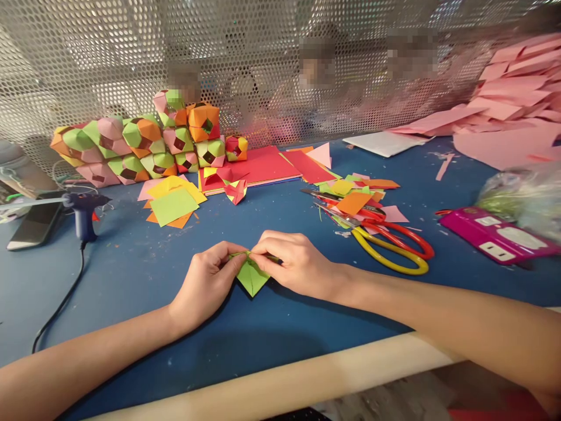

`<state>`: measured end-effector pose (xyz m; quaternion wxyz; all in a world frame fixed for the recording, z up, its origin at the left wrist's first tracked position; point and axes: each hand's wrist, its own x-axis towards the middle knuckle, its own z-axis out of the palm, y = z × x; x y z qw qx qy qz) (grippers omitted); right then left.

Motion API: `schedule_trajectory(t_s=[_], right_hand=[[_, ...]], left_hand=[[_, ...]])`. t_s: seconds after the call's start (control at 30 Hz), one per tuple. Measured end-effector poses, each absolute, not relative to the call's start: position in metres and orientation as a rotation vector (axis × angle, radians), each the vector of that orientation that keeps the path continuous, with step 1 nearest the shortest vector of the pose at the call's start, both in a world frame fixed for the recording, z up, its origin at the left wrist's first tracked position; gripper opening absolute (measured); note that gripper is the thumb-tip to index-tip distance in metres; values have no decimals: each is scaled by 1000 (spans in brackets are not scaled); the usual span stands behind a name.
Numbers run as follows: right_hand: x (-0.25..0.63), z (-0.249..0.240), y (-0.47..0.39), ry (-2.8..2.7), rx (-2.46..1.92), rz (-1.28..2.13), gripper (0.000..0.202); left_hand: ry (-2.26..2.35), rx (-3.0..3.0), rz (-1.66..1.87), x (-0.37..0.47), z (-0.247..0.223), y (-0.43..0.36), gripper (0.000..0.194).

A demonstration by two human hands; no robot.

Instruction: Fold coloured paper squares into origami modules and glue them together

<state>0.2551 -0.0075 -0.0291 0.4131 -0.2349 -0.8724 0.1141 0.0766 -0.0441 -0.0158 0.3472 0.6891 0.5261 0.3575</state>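
Note:
Between my two hands is a folded green paper (252, 279), its lower corner pointing toward me just above the blue table. My left hand (210, 280) pinches its upper left side between thumb and fingers. On the upper right, my right hand (293, 263) grips the same paper, thumb and fingers closed on it close to the left fingertips. My fingers hide the top edge of the paper. Beyond the hands lies a stack of green, yellow and orange paper squares (174, 206). A small red and yellow folded piece (236, 191) sits behind them.
Folded paper balls (134, 135) are stacked along the perforated metal screen (263, 35). At left are a blue glue gun (83, 213) and a phone (37, 222). Scissors (394, 245) lie right of my hands, near a purple power strip (499, 237). Pink paper (517, 88) is heaped far right.

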Motion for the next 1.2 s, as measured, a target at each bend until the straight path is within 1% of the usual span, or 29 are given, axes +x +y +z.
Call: schedule_trajectory(t_s=[0.2, 0.43, 0.5, 0.73, 0.97, 1.1, 1.2], right_hand=[[257, -29, -6, -2211, -599, 309, 15], [258, -25, -6, -2149, -740, 502, 15], [257, -26, -6, -2127, -771, 506, 12], [258, -26, -5, -2077, -781, 554, 13], [262, -22, -3, -2104, -801, 646, 13], [264, -20, 0, -2076, -837, 750, 11], [264, -19, 3, -2045, -885, 844, 22]], left_hand=[[1350, 1723, 907, 77, -16, -43, 18], [1394, 1620, 1007, 76, -17, -40, 21], [1418, 1628, 1004, 75, -18, -39, 22], [1364, 1663, 976, 76, -16, -41, 27], [1432, 1843, 929, 76, -11, -43, 25], [1412, 1763, 968, 75, -15, -40, 27], [1364, 1566, 1048, 74, -19, -37, 33]])
